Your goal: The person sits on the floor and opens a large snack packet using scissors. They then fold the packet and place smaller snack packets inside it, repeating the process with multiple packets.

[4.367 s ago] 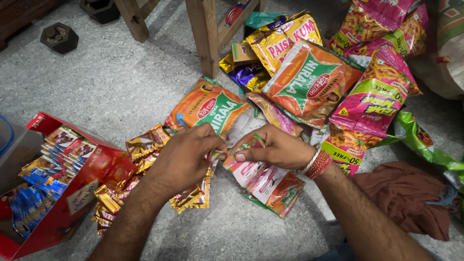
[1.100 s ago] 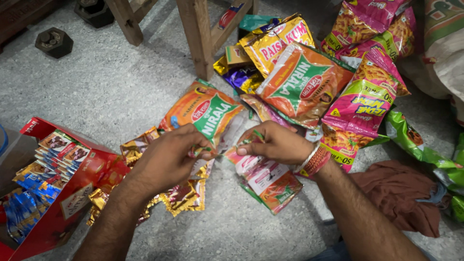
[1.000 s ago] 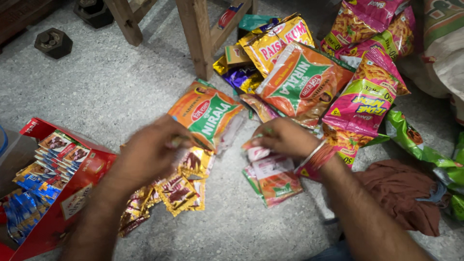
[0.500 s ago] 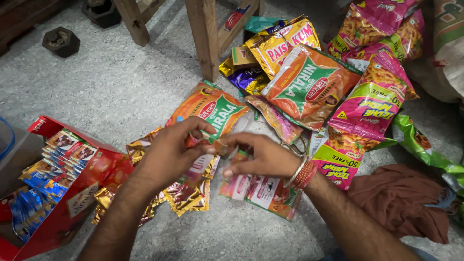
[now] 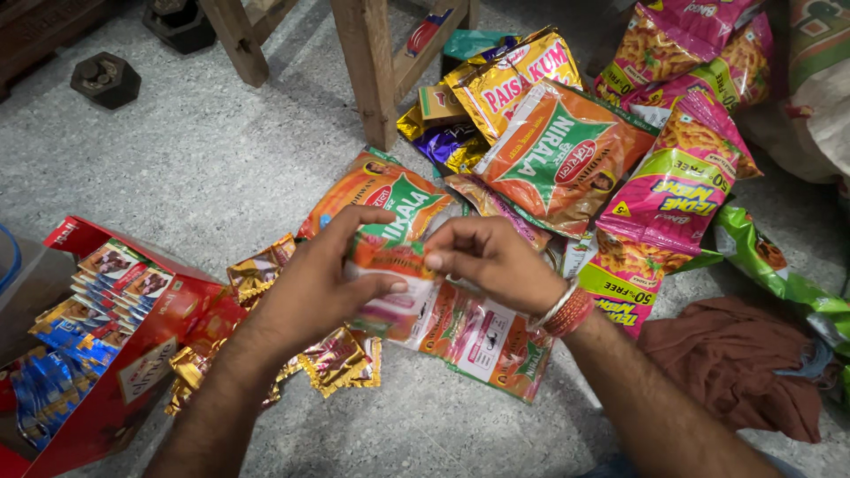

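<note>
Both hands meet mid-frame over the grey floor [image 5: 204, 177]. Left hand [image 5: 323, 283] and right hand [image 5: 496, 261] pinch a small orange sachet [image 5: 390, 257] between them, fingers [image 5: 376, 288] clamped on its edges, a strip of like sachets [image 5: 469, 332] trailing to 5 o'clock. Gold sachets [image 5: 332, 358] lie at 7 o'clock, a red box [image 5: 115, 389] at 8, orange-green snack bags [image 5: 567, 155] at 1, a brown cloth [image 5: 744, 363] at 4.

We see a grey speckled floor [image 5: 221, 168] carrying snack packets [image 5: 567, 150], gold sachets [image 5: 341, 358], a red box [image 5: 133, 389], a brown cloth [image 5: 735, 363] and wooden legs [image 5: 367, 71].
</note>
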